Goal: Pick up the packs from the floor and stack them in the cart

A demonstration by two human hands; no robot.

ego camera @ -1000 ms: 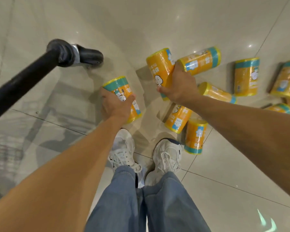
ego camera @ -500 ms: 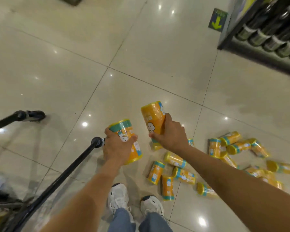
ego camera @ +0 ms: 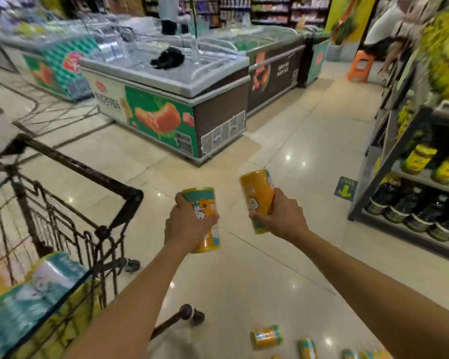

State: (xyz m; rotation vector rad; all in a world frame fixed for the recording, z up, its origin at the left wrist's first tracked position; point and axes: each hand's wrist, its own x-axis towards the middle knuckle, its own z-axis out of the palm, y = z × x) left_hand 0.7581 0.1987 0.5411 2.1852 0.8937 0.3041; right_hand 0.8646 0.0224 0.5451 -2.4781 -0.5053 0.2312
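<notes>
Now, two packs are held in the air, one per hand. The left hand (ego camera: pixel 186 226) is wrapped round the left pack (ego camera: pixel 199 196), thumb across the printed front. The right hand (ego camera: pixel 283 218) is curled round the lower half of the right pack (ego camera: pixel 257 193). Both packs are orange cylinders with teal bands, carried with the long axis close to upright, the left one tipped a little. They are not touching; bare tile is seen between them.

The relation that matters: the cart (ego camera: pixel 131 196) lies to the left of both hands and lower, its black rim corner near the left hand but apart from it. The left hand is the nearer one; the right would have to be brought across. The packs in the cart (ego camera: pixel 44 281) are seen lying on their sides, blurred. So it is judged that the held packs would need turning from upright to lying before being set on that stack. The stack's exact layout cannot be told.

Loose packs (ego camera: pixel 267 335) are seen on the floor (ego camera: pixel 257 281) at the lower edge, on their sides, below the right arm, so the task is judged unfinished.

Room: a shop aisle with glossy cream tiles and light glare. Freezer chests (ego camera: pixel 166 107) are placed ahead. A shelf (ego camera: pixel 423 178) of jars and dark bottles stands at the right, with a green arrow sticker (ego camera: pixel 345 189) on the tiles by its foot. An orange stool (ego camera: pixel 359 66) is seen far back. The frame edges are motion-blurred.
</notes>
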